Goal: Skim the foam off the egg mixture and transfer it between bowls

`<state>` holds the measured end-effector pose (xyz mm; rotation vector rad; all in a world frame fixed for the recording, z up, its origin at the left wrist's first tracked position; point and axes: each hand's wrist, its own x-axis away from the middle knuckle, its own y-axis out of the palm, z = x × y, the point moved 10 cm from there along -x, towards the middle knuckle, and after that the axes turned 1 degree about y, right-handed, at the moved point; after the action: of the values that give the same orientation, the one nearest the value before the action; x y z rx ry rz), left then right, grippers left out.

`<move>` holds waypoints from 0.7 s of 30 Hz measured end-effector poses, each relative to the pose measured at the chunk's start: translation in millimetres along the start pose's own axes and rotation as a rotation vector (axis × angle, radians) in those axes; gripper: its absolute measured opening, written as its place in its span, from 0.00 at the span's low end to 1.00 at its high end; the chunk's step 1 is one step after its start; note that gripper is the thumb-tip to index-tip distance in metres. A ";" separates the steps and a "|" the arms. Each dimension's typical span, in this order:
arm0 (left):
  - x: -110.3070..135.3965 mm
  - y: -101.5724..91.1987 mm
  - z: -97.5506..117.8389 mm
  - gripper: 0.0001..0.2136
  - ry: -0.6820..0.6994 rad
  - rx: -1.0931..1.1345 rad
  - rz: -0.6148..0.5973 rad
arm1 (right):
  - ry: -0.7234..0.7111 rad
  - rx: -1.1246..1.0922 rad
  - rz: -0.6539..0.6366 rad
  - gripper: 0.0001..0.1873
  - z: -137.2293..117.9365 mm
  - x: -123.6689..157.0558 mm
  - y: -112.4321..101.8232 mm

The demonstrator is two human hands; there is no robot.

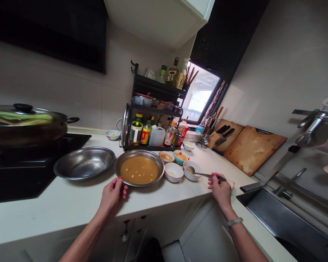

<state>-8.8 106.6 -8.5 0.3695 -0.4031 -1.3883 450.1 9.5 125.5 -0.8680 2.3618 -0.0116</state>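
Observation:
My left hand (pixel 115 192) pinches the near left rim of a round metal dish (pixel 161 171), which stands on the counter. Brown liquid (pixel 139 169) with a few pale bits floating in it fills much of that dish. In my right hand (pixel 221 191) is the handle of a metal spoon (pixel 203 175), its bowl end over the inside of a white bowl (pixel 191 177). Just left of it stands another white bowl (pixel 174 174) with a little pale stuff at the bottom. Behind them are two small bowls of orange-brown liquid, one white (pixel 166 157) and one teal (pixel 180 158).
An empty metal dish (pixel 84 169) sits left, beside the stove (pixel 13 182) with its lidded pan (pixel 27 127). A black rack (pixel 157 109) of bottles stands behind. Cutting boards (pixel 254 149) and knives lean at right, near the sink (pixel 289 222).

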 end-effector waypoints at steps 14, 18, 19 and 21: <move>0.0 0.4 -0.4 0.16 -0.008 -0.002 0.001 | 0.217 -0.359 0.190 0.20 24.2 -12.1 -21.0; 1.8 2.0 2.7 0.16 -0.010 -0.014 0.006 | 0.211 -0.364 0.197 0.20 20.3 -14.1 -24.6; 2.2 2.1 3.3 0.16 -0.009 -0.014 0.008 | 0.207 -0.364 0.198 0.19 18.4 -14.5 -25.3; 2.7 2.3 4.0 0.16 -0.007 -0.014 0.008 | 0.198 -0.365 0.202 0.19 13.9 -15.2 -26.9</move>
<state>-8.4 104.2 -3.8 0.3512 -0.3996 -1.3840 482.6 0.1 128.2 -0.8181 2.6771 0.4478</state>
